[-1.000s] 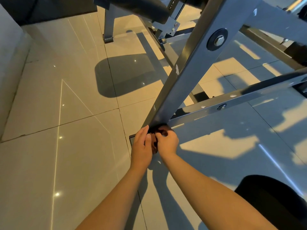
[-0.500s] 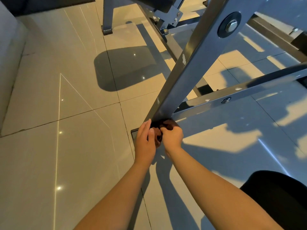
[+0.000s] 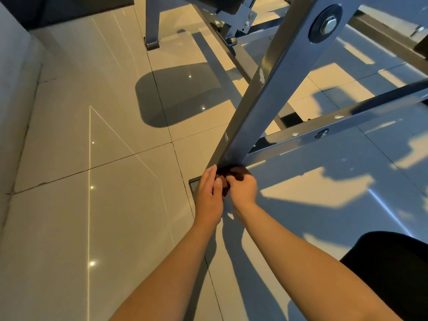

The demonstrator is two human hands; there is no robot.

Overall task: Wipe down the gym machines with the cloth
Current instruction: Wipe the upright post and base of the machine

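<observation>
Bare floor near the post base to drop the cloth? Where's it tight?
Free: tiles left of the left hand, out to the wall; sunlit floor right of the right hand, below the rail. Tight: the post base, where both hands meet at the cloth, and the crossing bars behind.

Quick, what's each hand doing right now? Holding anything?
Left hand: open, straight fingers laid against the cloth.
Right hand: closed, gripping the cloth at the foot of the slanted beam.

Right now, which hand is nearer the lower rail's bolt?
Right. The right hand grips the cloth down-left of the bolt; the left hand lies further left, beyond it.
</observation>
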